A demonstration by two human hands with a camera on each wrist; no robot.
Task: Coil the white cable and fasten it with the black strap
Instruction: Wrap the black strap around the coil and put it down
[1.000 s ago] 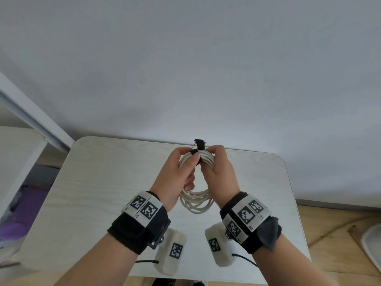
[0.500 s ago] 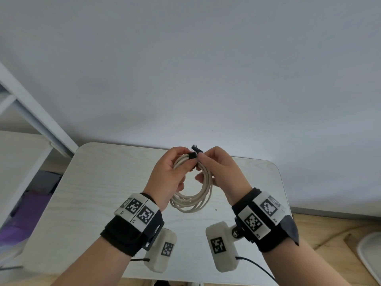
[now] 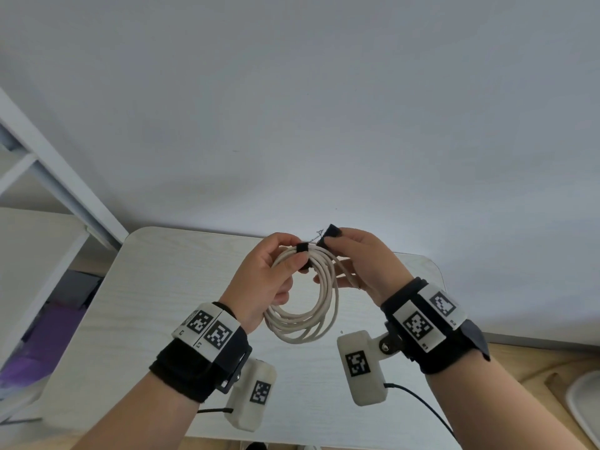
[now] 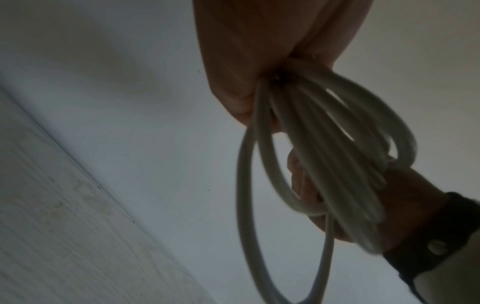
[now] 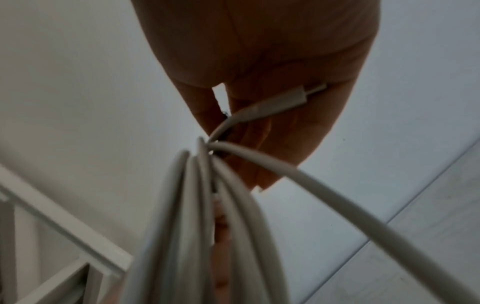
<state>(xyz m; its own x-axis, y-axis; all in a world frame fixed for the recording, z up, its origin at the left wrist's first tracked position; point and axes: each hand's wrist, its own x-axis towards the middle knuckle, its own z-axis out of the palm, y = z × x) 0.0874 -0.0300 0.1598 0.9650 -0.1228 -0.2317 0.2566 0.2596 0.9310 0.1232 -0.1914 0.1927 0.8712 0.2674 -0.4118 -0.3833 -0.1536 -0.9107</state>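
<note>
The white cable (image 3: pixel 305 323) hangs as a coil of several loops above the table, between both hands. My left hand (image 3: pixel 276 277) grips the top of the coil, thumb pressing where the black strap (image 3: pixel 302 247) wraps the bundle. My right hand (image 3: pixel 360 261) pinches the strap's free end (image 3: pixel 329 233) between thumb and forefinger, pulled up and to the right. In the left wrist view the cable (image 4: pixel 324 156) bunches under the palm. The right wrist view shows the cable (image 5: pixel 207 216) and its white plug (image 5: pixel 288 98) lying across the fingers.
A light wooden table (image 3: pixel 156 306) lies below the hands, against a white wall. A white shelf frame (image 3: pixel 48 177) stands at the left, with purple items (image 3: pixel 52 339) beneath it. At the far right a white dish (image 3: pixel 587 404) sits on the wood floor.
The right hand has drawn the strap's free end out to the right, away from the wrapped part. The hands have spread slightly and the coil hangs more open.
</note>
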